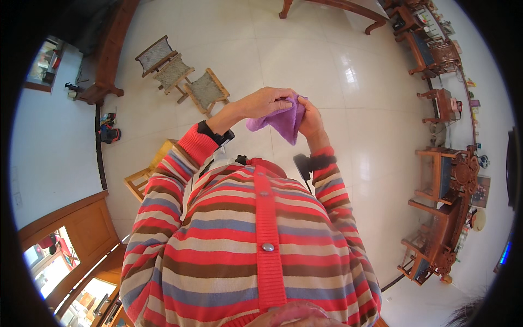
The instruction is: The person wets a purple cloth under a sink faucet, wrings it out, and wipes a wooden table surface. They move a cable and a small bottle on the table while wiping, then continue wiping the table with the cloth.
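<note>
A purple cloth (282, 121) with a soft, towel-like surface is held up in front of me, bunched at the top. One pointed corner hangs down between my hands, and another part sticks out to the left under my left wrist. My left hand (269, 100) grips it from the left, back of the hand upward, fingers curled over the fabric. On the right, my right hand (311, 118) pinches its upper edge between thumb and fingers. The cloth hides some fingertips of both hands. Black straps with small devices sit around both wrists.
Several low folding stools (206, 90) with woven seats stand ahead on the left. A yellow wooden chair (153, 167) is near my left elbow. Carved wooden chairs (439, 175) line the right wall. A wooden table (347, 6) stands far ahead on the glossy tiled floor (302, 61).
</note>
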Available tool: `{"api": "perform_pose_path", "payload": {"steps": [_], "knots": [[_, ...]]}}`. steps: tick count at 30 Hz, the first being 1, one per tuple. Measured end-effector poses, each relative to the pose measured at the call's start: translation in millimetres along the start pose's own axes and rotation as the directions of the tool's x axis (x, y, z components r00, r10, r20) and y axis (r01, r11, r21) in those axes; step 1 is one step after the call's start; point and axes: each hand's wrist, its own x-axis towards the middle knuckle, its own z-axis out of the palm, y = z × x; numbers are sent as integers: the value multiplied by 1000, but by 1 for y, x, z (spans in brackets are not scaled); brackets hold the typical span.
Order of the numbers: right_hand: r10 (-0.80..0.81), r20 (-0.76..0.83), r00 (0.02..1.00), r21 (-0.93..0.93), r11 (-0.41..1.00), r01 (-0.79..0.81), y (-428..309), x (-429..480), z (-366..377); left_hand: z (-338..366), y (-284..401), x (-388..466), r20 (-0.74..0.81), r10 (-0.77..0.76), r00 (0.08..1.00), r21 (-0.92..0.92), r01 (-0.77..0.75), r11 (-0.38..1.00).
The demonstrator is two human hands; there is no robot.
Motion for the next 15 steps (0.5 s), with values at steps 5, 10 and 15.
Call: {"api": "perform_pose_path", "payload": {"steps": [5,10,15], "knots": [[69,33,997,40,997,-71,4,-4,13,2,-27,12,-173,78,982,206,-42,978],[33,124,992,-382,924,17,5,-12,25,7,-52,13,-351,160,923,284,-58,957],[129,-1,992,-239,963,-126,-6,-10,29,-2,-70,-19,-80,-197,977,-227,175,958]]}}
